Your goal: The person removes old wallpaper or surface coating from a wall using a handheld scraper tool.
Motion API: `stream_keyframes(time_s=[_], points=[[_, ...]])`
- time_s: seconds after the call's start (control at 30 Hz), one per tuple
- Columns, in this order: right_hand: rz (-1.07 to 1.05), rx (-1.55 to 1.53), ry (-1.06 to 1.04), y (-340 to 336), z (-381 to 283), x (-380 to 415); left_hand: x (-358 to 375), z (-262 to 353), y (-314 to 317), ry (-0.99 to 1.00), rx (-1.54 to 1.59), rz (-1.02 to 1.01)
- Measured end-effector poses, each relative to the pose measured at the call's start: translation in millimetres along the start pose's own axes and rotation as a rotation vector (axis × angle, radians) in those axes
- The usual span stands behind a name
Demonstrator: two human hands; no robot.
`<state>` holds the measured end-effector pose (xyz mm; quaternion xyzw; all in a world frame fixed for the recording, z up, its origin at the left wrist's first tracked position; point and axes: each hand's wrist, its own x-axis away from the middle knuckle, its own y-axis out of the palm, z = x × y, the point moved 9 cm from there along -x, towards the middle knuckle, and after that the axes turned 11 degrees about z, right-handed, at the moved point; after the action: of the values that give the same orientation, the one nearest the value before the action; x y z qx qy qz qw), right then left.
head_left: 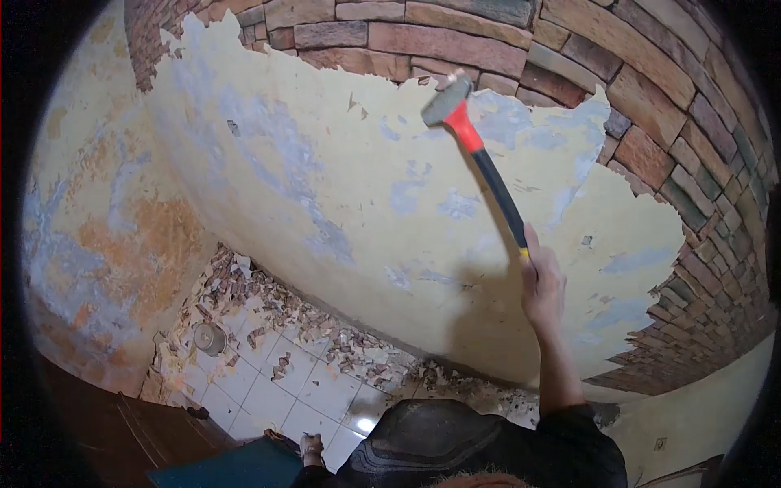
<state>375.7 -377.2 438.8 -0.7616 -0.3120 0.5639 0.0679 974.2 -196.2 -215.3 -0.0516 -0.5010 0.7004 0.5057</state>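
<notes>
My right hand [543,285] grips the lower end of a long-handled scraper [499,193], with a black and red handle and a wide grey head. The scraper is tilted up to the left, its head at the torn lower edge of the brick-patterned wallpaper [447,45]. Below that edge the wall [350,163] shows bare yellowish plaster with bluish patches. Low in the view, my left hand [311,446] hangs beside my body with its fingers curled in; whatever it may hold is hidden.
Torn wallpaper scraps [358,342] lie along the wall base on the white tiled floor [313,386]. A small round container [211,339] stands among them. At the bottom left are a dark brown surface [89,423] and a teal surface [232,468]. A socket [661,444] sits low on the right wall.
</notes>
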Motion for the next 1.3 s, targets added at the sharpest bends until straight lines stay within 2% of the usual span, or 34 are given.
stream_keyframes(time_s=[0.07,0.1,0.17,0.23,0.3,0.37,0.4,0.43,0.5,0.57,0.6,0.63,0.67,0.77,0.8,0.87,0.9,0.97,1.0,1.03,1.13,1.17,1.3], points=[[-0.001,0.043,-0.005,-5.8,-2.9,-4.2,-29.0,20.5,-6.6,0.082,-0.054,0.089],[0.007,0.078,-0.021,-9.3,-4.3,-8.9,-27.8,20.3,-14.2,-0.068,0.050,0.089],[0.038,0.078,-0.022,-34.7,3.7,-1.4,-20.4,22.4,-37.0,-0.171,0.163,0.158],[0.085,0.075,-0.031,-43.9,-2.0,-9.5,-17.6,16.5,-50.9,-0.158,0.166,0.172],[-0.026,0.122,-0.037,-33.0,-9.3,-28.8,-18.0,15.2,-59.6,-0.125,0.055,0.186],[-0.037,0.056,-0.070,-13.1,-22.6,-61.0,-25.4,25.5,-63.7,0.029,-0.159,0.188],[-0.063,0.051,-0.051,-9.7,-19.5,-71.1,-29.5,19.3,-61.5,-0.058,0.039,0.127],[-0.085,0.049,-0.046,-9.9,-18.3,-80.0,-22.6,16.6,-59.1,-0.055,0.051,0.121],[-0.103,0.077,-0.049,-28.4,-18.9,-70.2,8.4,-5.8,-100.0,-0.034,0.175,0.312],[-0.084,0.087,-0.059,-57.6,-14.2,-59.1,35.2,-53.0,-109.8,-0.112,-0.169,0.258],[-0.077,0.079,-0.070,-62.7,-16.5,-62.6,43.4,-79.8,-111.5,-0.114,-0.157,0.267],[-0.076,0.092,-0.073,-66.4,-18.2,-66.7,47.0,-104.4,-116.4,-0.016,-0.262,0.329],[-0.079,0.108,-0.069,-67.0,-19.1,-68.0,51.7,-63.4,-116.7,-0.019,-0.258,0.333],[-0.115,0.067,-0.193,7.8,-58.4,-108.8,59.3,-14.3,-121.2,-0.055,-0.329,0.112],[-0.080,-0.006,-0.269,34.1,-71.0,-122.7,25.3,1.9,-116.4,0.033,-0.323,0.146],[-0.223,0.161,-0.245,78.8,-91.2,-131.5,-14.1,14.6,-123.7,-0.019,-0.166,0.278],[-0.217,0.157,-0.253,81.1,-93.3,-130.9,-10.7,8.0,-122.4,-0.020,-0.158,0.284],[-0.299,0.218,-0.300,89.5,-95.6,-116.5,-3.7,-30.1,-130.5,-0.184,0.157,0.513],[-0.301,0.162,-0.280,77.4,-90.1,-104.1,40.2,-14.3,-144.9,-0.001,0.066,0.511],[-0.283,0.120,-0.248,59.1,-84.0,-92.5,85.9,-6.7,-152.2,-0.230,0.017,0.315],[-0.177,0.043,-0.106,3.5,-42.7,-50.8,72.5,-19.4,-116.0,-0.220,0.048,0.284],[-0.166,0.112,-0.059,-10.9,-25.3,-32.7,72.3,-26.7,-102.9,-0.212,0.046,0.265],[-0.095,0.171,0.080,-10.5,-11.6,7.9,51.4,-39.2,-60.6,-0.149,0.037,0.219]])
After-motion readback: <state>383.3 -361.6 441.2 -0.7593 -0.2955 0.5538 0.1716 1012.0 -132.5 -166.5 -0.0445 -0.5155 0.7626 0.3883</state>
